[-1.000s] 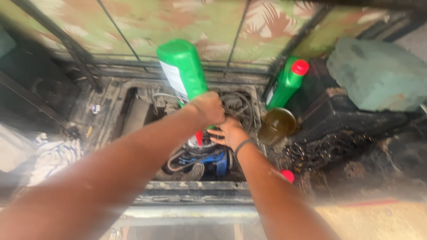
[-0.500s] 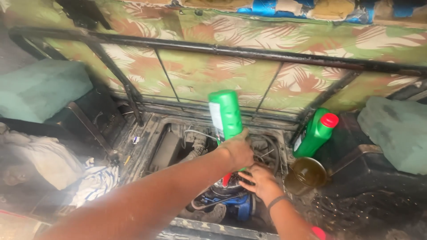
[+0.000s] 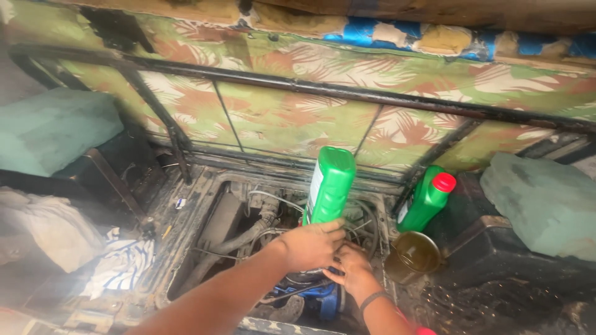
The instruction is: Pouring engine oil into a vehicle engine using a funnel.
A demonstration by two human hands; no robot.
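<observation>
Over the open engine bay, the left hand (image 3: 310,245) gripped a green plastic bottle (image 3: 329,185) by its lower end, fingers wrapped closed around it, with the bottle turned neck down above the machinery. Half a second before, it had sat at nearly the same spot and tilt, so the change was mostly the view settling lower and closer; the bottle had stayed upended, which suggested its contents were draining into the engine, though no stream could be seen. The right hand (image 3: 352,270) sat just beneath, curled around something at the bottle's mouth; what it held there I could not tell, as the left hand covered it. A blue part (image 3: 313,296) showed below both hands.

To the right stood a second green bottle (image 3: 424,201) with a red cap on, upright and shut, leaning by the frame. Just beside it rested a round open tin (image 3: 411,256) that seemed to hold dark brownish liquid. A white cloth (image 3: 118,267) with blue stripes lay well off to the left.
</observation>
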